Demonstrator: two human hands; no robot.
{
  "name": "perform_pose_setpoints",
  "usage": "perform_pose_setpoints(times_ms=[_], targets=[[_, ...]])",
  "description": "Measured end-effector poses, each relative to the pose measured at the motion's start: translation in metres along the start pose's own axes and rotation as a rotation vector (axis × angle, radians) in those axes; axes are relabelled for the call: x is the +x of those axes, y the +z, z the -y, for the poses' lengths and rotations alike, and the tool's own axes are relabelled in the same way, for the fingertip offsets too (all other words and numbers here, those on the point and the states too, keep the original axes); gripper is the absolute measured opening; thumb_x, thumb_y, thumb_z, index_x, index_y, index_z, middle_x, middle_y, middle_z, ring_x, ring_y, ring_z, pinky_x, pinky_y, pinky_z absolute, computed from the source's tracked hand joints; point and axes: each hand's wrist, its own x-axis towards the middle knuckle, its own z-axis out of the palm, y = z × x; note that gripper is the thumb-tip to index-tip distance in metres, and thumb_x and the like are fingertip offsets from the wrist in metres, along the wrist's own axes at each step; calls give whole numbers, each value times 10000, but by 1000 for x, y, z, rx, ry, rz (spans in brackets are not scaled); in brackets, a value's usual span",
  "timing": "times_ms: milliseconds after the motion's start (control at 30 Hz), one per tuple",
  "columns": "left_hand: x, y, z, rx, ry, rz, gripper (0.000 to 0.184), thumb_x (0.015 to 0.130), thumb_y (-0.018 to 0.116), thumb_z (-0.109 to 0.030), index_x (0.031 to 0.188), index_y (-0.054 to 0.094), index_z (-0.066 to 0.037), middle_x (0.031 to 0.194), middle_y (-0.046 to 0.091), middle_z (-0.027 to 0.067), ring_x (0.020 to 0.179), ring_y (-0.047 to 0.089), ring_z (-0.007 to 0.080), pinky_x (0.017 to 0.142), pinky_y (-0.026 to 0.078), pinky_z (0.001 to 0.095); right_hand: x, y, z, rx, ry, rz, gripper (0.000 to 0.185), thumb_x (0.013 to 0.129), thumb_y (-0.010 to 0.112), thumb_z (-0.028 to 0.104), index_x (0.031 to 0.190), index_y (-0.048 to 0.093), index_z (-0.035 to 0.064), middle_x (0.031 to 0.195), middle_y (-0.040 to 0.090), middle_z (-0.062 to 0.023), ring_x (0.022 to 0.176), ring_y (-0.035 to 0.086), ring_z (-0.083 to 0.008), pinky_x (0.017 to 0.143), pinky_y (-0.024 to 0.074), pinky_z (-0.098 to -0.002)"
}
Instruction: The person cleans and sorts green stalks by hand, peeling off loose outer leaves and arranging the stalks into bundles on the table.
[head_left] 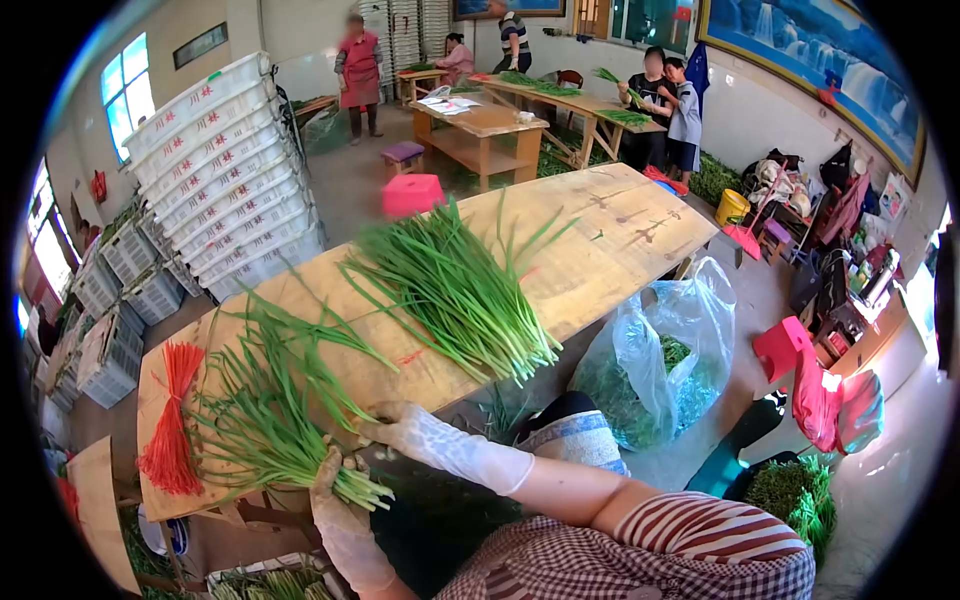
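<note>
Our left grip (pixel 335 485) is wrapped around the pale lower ends of one bunch of green stalks (pixel 265 425), which lies over the near edge of the tabletop (pixel 640 225), its leaves fanned across the wood. Our right grip (pixel 400 430), just beside it, is pinched narrow on a few single stalks (pixel 345 400); we cannot tell how many. Both hands are in pale coverings. Left of the bunch we see one tied bundle of red strips (pixel 172 420); on its other side lies one larger heap of stalks (pixel 460 290).

Past the tabletop stand stacked white crates (pixel 215 165), at least seven, on which we read 川林 in red. Nearer us, one clear plastic bag (pixel 640 350) holds green leaves. Farther off we count one pink stool (pixel 413 195), one yellow bucket (pixel 732 207) and five other people, two of them side by side at another table (pixel 560 100).
</note>
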Motion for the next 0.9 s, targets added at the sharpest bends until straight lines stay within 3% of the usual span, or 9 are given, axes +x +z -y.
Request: perform_pose_setpoints(times_ms=[67, 267, 300, 433, 533, 567, 700, 767, 900], targets=[[1, -2, 5, 65, 10, -34, 304, 835, 620, -10, 1133, 561, -6, 871, 601, 54, 712, 591, 142, 697, 523, 297, -5, -4, -24, -39, 17, -65, 355, 899, 595, 284, 1080, 605, -21, 757, 665, -144, 680, 641, -226, 668, 518, -346], [-9, 3, 17, 56, 5, 28, 290, 846, 621, -13, 1129, 561, -11, 824, 599, 39, 701, 587, 143, 696, 519, 300, -19, -30, -45, -1124, -313, -300, 246, 845, 611, 247, 944, 633, 23, 734, 637, -208, 673, 638, -364, 610, 505, -451], [-11, 3, 18, 60, 6, 48, 289, 847, 621, -14, 1129, 557, -8, 818, 595, 37, 704, 586, 143, 696, 519, 300, -24, -32, -41, -1106, -366, -341, 214, 812, 618, 253, 838, 624, 40, 712, 627, -209, 674, 624, -390, 603, 502, -472], [-19, 5, 15, 103, -23, 56, 274, 857, 610, -25, 1124, 553, -3, 800, 576, 34, 698, 578, 137, 710, 518, 296, -13, -46, -40, -1271, -335, -569, 208, 824, 614, 268, 845, 637, 62, 715, 635, -193, 669, 632, -374, 594, 496, -471], [-28, 10, 15, 45, -5, -4, 223, 824, 618, 24, 1038, 561, 1, 846, 590, 64, 673, 579, 162, 721, 539, 334, -15, -53, -32, -1153, -381, -570, 229, 835, 604, 273, 871, 646, 51, 733, 635, -207, 656, 625, -383, 580, 495, -475], [-29, 12, 14, 51, -7, -15, 226, 825, 619, 21, 1044, 565, 3, 844, 589, 63, 671, 577, 160, 719, 537, 331, -20, -51, -29, -1149, -415, -590, 231, 880, 589, 249, 891, 652, 28, 704, 654, -163, 588, 630, -304, 539, 497, -405], [-20, 6, 23, 54, -96, 18, 244, 829, 627, 0, 1068, 584, 10, 825, 589, 58, 655, 572, 160, 688, 525, 306, -33, -56, -18, -91, -186, -267, 229, 940, 569, 220, 918, 650, 7, 676, 628, -28, 574, 559, -96, 532, 454, -245], [-14, -6, 22, 61, -139, 67, 271, 845, 627, -28, 1110, 590, 16, 822, 602, 55, 673, 569, 151, 685, 513, 292, -41, -62, -13, -140, -320, -135, 251, 933, 576, 221, 976, 650, -15, 773, 646, -49, 607, 566, -99, 549, 462, -254], [-20, 9, 16, 123, -18, 12, 300, 854, 640, -50, 1134, 580, 40, 964, 660, 106, 686, 577, 142, 661, 511, 278, -54, -48, 4, 179, -117, 55, 280, 937, 544, 86, 1176, 592, -51, 1015, 675, -119, 865, 627, -143, 746, 512, -255]])
